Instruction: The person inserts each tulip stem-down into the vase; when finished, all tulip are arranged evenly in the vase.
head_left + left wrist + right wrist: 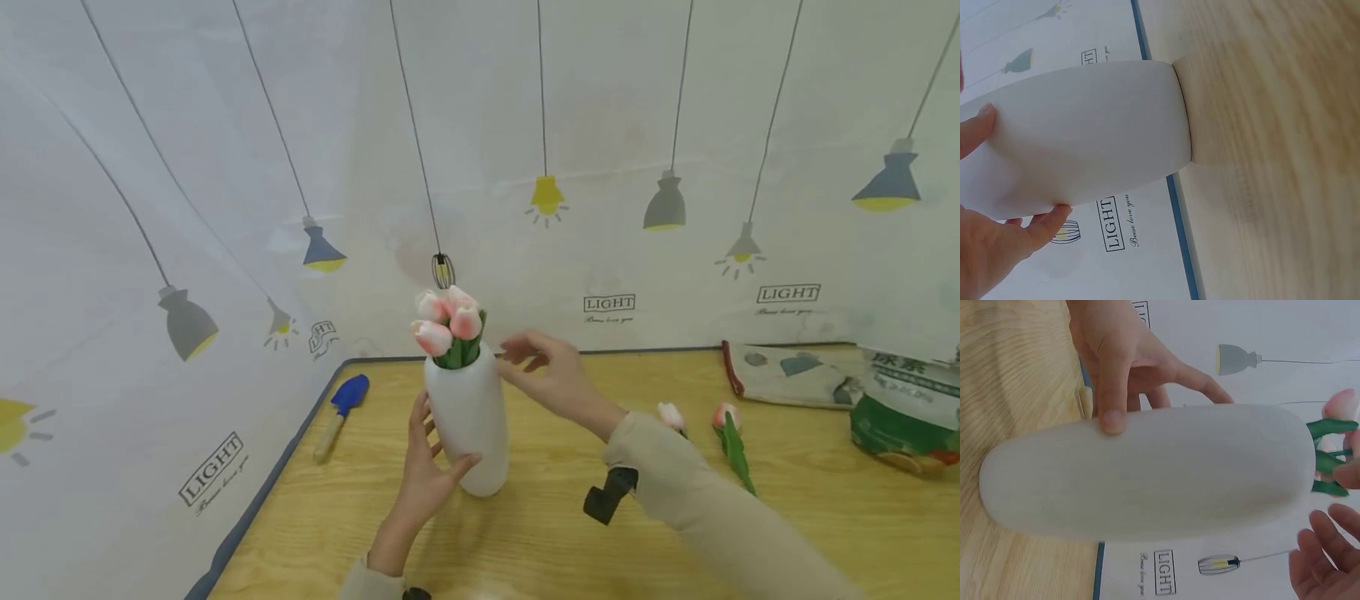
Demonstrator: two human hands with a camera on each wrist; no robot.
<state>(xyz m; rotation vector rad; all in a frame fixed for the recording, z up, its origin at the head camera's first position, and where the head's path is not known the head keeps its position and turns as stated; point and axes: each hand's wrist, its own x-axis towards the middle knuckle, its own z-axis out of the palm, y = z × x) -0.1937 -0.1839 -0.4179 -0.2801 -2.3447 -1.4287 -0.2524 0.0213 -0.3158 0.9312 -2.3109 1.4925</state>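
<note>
1. You've got a pale wall covering (pixel 480 100) ahead and on your left, kinda wrinkly.
2. It's printed with hanging lamps (pixel 663 204) in blue, grey and yellow, plus boxed "LIGHT" lettering (pixel 609 304).
3. Blue edging (pixel 1179 225) runs where it meets your yellowish wood-grain table (pixel 525 542), btw.
4. Your light's pretty soft.

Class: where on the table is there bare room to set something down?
Bare tabletop lies between the blue trowel and left hand, in front of the white vase, and behind the loose tulips, left of the patterned cloth. It's crowded around the vase, with the right hand near its rim, and where bag and cloth sit close.
</note>
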